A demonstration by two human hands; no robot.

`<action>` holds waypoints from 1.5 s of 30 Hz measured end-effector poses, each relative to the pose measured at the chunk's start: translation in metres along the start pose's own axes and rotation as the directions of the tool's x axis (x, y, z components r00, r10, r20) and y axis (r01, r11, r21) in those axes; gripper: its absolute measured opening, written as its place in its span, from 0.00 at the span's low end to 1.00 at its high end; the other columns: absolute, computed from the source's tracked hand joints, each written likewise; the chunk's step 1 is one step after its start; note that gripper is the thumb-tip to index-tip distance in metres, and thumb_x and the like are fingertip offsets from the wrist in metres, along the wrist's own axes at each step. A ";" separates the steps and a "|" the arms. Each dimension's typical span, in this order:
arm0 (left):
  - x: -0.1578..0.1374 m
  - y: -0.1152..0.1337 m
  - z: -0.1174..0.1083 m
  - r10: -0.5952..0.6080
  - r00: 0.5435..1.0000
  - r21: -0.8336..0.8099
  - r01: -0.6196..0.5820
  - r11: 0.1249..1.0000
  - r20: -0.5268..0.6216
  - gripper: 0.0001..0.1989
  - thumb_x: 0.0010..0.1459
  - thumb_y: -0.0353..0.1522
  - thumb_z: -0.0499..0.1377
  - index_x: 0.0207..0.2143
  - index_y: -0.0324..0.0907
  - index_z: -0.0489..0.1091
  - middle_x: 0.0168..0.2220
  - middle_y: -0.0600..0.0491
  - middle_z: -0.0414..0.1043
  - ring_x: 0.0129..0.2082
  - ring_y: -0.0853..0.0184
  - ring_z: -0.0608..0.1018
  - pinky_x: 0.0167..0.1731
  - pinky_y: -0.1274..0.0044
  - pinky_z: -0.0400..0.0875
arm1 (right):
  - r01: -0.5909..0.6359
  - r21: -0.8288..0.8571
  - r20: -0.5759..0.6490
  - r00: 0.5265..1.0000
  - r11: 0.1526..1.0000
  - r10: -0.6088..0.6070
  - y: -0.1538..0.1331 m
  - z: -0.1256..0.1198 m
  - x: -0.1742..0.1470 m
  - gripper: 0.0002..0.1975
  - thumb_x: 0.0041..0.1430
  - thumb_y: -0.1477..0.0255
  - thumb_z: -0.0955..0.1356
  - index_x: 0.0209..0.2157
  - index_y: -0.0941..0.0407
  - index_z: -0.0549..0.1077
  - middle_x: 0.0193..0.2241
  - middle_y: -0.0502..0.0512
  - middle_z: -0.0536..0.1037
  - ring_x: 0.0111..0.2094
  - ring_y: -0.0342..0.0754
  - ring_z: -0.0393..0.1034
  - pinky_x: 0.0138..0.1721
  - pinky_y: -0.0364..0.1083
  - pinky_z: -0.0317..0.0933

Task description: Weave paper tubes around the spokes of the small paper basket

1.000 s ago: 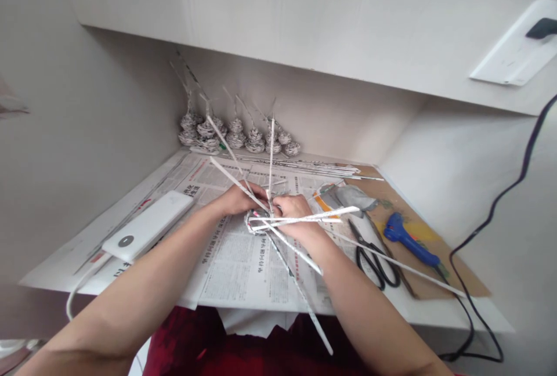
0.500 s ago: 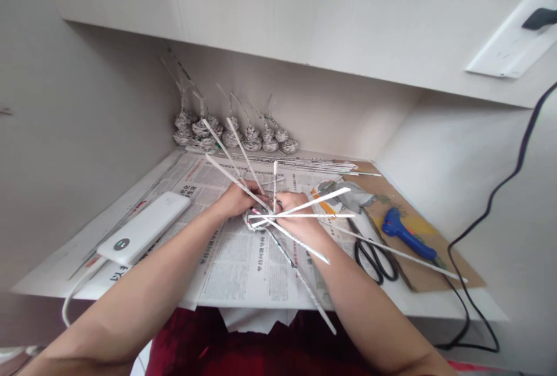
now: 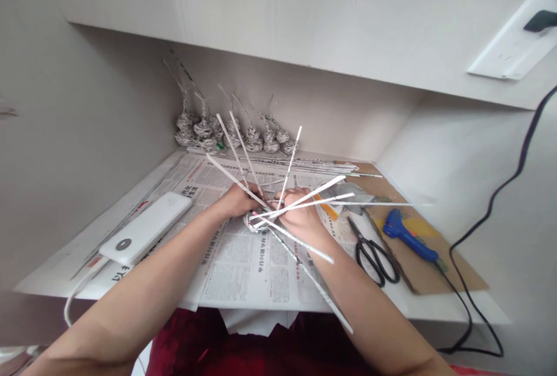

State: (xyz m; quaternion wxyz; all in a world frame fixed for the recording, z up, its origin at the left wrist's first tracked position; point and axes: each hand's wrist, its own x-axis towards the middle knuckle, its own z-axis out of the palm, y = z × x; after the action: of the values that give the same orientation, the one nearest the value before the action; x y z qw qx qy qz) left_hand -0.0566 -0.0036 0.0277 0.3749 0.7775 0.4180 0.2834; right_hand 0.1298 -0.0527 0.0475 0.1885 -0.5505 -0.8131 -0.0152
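A small round woven piece [image 3: 254, 224] made of rolled newspaper sits between my hands over the newspaper-covered table. Several white paper sticks [image 3: 306, 244] fan out from it in all directions. My left hand [image 3: 241, 201] is closed on the far left edge of the weaving, its fingertips partly hidden by sticks. My right hand [image 3: 300, 213] is closed at the right side of the weaving, pinching a paper stick. One long thin paper stick [image 3: 375, 204] reaches out to the right past this hand, blurred at its tip.
Several gourd-shaped woven pieces [image 3: 252, 139] line the back wall. Loose paper sticks [image 3: 313, 166] lie before them. At right are black scissors [image 3: 375, 260], a blue glue gun [image 3: 409, 237] on brown cardboard [image 3: 461, 266], and a black cable [image 3: 487, 202]. A white power bank [image 3: 148, 228] lies left.
The long paper stick at right has swung up from the lower right to nearly level. The upright sticks lean differently, one now tilting right and reaching higher. My hands have barely moved.
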 end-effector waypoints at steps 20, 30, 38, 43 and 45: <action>0.000 -0.005 -0.007 -0.052 0.998 -0.023 0.051 0.998 -0.023 0.07 0.42 0.30 0.62 0.27 0.40 0.77 0.26 0.55 0.77 0.27 0.67 0.77 0.29 0.80 0.69 | 0.025 0.550 -0.083 0.996 0.835 0.025 -0.003 0.015 -0.001 0.16 0.50 0.81 0.62 0.35 0.52 0.77 0.34 0.50 0.78 0.35 0.46 0.71 0.38 0.43 0.61; 0.002 -0.011 -0.002 -0.065 0.996 0.060 0.068 0.996 -0.053 0.07 0.43 0.32 0.61 0.26 0.39 0.76 0.25 0.55 0.76 0.27 0.67 0.76 0.28 0.80 0.67 | -0.202 0.872 0.159 0.978 0.446 0.133 -0.003 0.021 0.005 0.10 0.52 0.63 0.69 0.32 0.56 0.76 0.23 0.49 0.74 0.23 0.43 0.68 0.25 0.41 0.61; -0.001 0.002 -0.006 -0.122 0.980 0.055 0.132 0.990 -0.158 0.09 0.42 0.33 0.62 0.28 0.39 0.77 0.25 0.53 0.77 0.27 0.66 0.76 0.27 0.79 0.68 | -0.150 0.427 0.016 0.987 0.891 0.159 -0.020 -0.004 -0.012 0.17 0.51 0.53 0.68 0.30 0.54 0.75 0.24 0.49 0.75 0.27 0.45 0.68 0.27 0.41 0.56; 0.001 -0.002 -0.003 -0.100 0.971 0.057 0.115 0.992 -0.216 0.08 0.43 0.34 0.62 0.27 0.39 0.77 0.26 0.52 0.78 0.28 0.65 0.77 0.28 0.79 0.68 | -0.066 0.296 -0.036 0.996 0.953 0.081 -0.015 -0.003 -0.008 0.15 0.56 0.57 0.67 0.33 0.55 0.76 0.28 0.53 0.77 0.33 0.48 0.70 0.35 0.43 0.58; 0.003 -0.006 -0.001 -0.083 0.974 0.022 0.090 0.996 -0.212 0.09 0.43 0.34 0.62 0.28 0.39 0.77 0.27 0.51 0.78 0.30 0.65 0.78 0.30 0.79 0.69 | -0.055 0.327 -0.057 0.995 0.943 0.077 -0.013 0.004 -0.007 0.12 0.55 0.61 0.68 0.35 0.54 0.77 0.31 0.53 0.78 0.36 0.49 0.70 0.39 0.45 0.59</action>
State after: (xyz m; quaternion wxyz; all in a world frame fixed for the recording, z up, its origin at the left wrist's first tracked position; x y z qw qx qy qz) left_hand -0.0581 0.0016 0.0240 0.3283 0.7299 0.4933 0.3408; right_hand 0.1186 -0.0630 0.0441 0.3051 -0.5380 -0.7786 0.1064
